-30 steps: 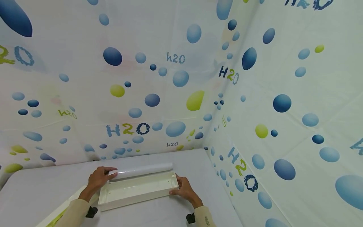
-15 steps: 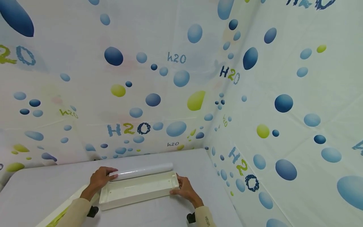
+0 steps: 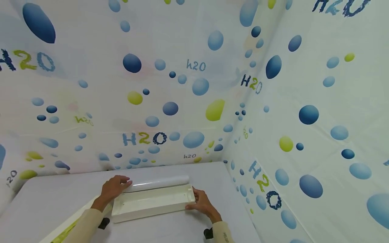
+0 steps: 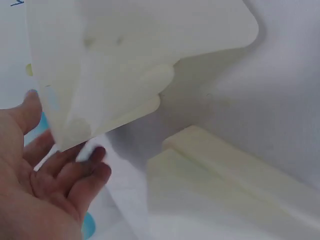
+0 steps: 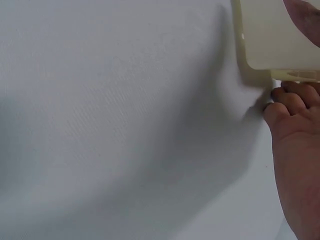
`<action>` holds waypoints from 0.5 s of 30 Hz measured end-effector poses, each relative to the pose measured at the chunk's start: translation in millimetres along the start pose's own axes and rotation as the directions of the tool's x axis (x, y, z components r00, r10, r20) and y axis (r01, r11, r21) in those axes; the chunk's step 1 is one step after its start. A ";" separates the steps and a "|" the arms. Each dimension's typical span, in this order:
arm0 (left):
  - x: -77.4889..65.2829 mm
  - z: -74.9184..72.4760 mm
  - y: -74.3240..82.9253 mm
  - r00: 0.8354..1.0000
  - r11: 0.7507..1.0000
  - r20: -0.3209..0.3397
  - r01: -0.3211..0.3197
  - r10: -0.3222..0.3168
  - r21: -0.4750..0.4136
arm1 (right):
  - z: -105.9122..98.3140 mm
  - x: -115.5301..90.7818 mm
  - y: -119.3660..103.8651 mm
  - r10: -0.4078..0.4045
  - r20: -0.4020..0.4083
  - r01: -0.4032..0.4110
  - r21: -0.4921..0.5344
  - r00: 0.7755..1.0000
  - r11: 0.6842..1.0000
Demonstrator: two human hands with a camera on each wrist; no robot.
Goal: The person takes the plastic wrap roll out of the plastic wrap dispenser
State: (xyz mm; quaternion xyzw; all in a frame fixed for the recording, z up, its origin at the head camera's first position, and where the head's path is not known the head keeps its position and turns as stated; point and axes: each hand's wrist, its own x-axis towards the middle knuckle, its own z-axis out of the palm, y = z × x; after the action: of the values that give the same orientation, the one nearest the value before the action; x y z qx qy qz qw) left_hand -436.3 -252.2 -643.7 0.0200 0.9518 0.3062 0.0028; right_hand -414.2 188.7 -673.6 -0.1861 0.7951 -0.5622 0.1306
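Note:
A long, shallow off-white box [image 3: 155, 202] with its open side up lies before me. Behind its far edge runs a glossy white roll [image 3: 161, 183]. My left hand [image 3: 114, 188] is at the roll's left end, thumb and curled fingers about its edge. In the left wrist view the left hand [image 4: 55, 175] has its fingers partly behind the white sheet-like corner [image 4: 70, 120]. My right hand [image 3: 203, 203] grips the box's right end, thumb in front and fingers behind. The right wrist view shows that hand [image 5: 297, 130] at the box corner [image 5: 272, 40], cut off by the frame.
A second long off-white piece [image 3: 88, 206] with a yellow-green strip [image 3: 65, 232] lies aslant at the left, partly under my left forearm. The white table [image 3: 152, 233] meets walls hung with a printed sheet [image 3: 170, 84] at the back and right.
The head view has turned slightly left, so everything sits further right. My left fingers look slightly raised at the roll's end. The right hand keeps its grip on the box.

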 end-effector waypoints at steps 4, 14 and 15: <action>-1.0 -11.3 8.8 0.991 0.996 -0.130 -0.004 0.016 0.088 | -16.8 2.3 -3.6 0.009 0.022 -0.007 -0.075 1.000 0.997; 34.9 -46.7 61.4 0.927 0.975 -0.318 -0.151 0.198 0.165 | -96.7 -8.2 -28.5 -0.067 -0.493 -0.251 -0.550 0.867 0.797; 39.0 -49.3 67.0 0.927 0.971 -0.305 -0.174 0.217 0.162 | -104.1 -5.7 -33.5 -0.102 -0.540 -0.286 -0.585 0.835 0.759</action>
State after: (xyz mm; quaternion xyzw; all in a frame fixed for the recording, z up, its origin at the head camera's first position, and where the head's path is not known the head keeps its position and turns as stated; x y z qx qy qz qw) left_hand -473.6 -225.1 -564.3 0.0651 0.9509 0.2404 -0.1839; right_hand -447.5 269.3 -607.2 -0.0117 0.9505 -0.2758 -0.1427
